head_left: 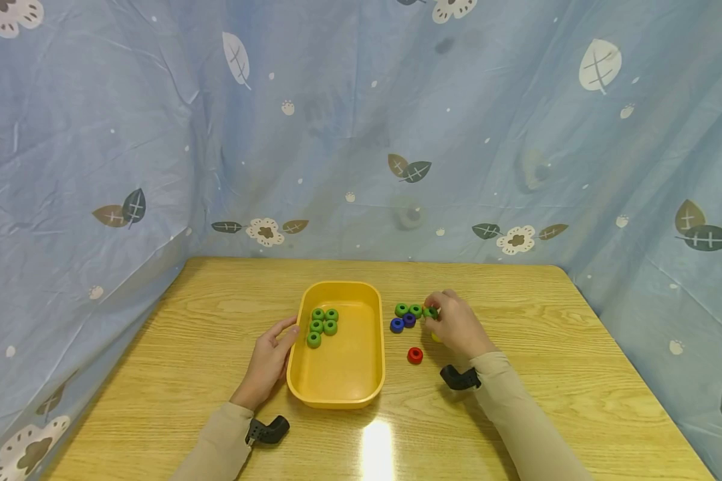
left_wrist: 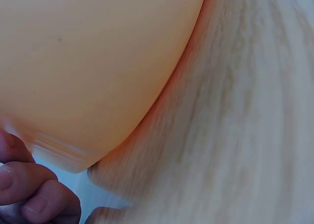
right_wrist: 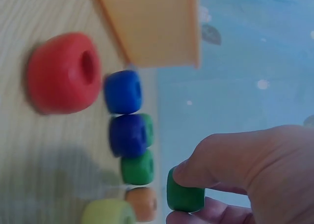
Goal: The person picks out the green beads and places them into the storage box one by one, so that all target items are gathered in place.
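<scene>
My right hand [head_left: 457, 327] pinches a green bead [right_wrist: 185, 194] between thumb and fingers, over the right side of the table. Beside it lie two green beads [head_left: 402, 310], a blue bead [head_left: 397, 325] and a dark blue bead [head_left: 409, 320] close together. A red bead [head_left: 415, 355] sits nearer the front. The yellow bead [right_wrist: 105, 212] and orange bead [right_wrist: 142, 204] are partly covered by the hand in the head view. My left hand [head_left: 267, 361] holds the left rim of the yellow bin [head_left: 337, 403], where several green beads [head_left: 316, 327] lie grouped at the left.
The wooden table [head_left: 216, 287] carries the bin near its middle. A blue patterned curtain [head_left: 349, 133] hangs behind the table and along both sides. Each wrist wears a black camera mount [head_left: 271, 431].
</scene>
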Demonstrator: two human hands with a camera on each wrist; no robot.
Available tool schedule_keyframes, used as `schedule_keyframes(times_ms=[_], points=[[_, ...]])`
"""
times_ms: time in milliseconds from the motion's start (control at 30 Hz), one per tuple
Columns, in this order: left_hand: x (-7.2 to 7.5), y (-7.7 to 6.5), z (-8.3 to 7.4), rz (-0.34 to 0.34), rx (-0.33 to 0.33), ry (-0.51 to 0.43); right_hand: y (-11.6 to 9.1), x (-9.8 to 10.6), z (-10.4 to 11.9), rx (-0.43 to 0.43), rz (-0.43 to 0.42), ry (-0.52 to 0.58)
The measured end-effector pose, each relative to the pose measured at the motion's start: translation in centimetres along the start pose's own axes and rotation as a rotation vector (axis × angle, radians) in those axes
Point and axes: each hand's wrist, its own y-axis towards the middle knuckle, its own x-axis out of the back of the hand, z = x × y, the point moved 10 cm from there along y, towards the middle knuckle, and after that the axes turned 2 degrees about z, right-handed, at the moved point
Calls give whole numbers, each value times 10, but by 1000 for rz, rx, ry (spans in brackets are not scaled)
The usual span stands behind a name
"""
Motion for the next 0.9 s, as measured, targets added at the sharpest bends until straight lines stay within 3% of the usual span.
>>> schedule_keyframes(times_ms=[900], points=[[-3, -3, -1, 5, 1, -3, -13, 29, 62, 152, -82, -5]])
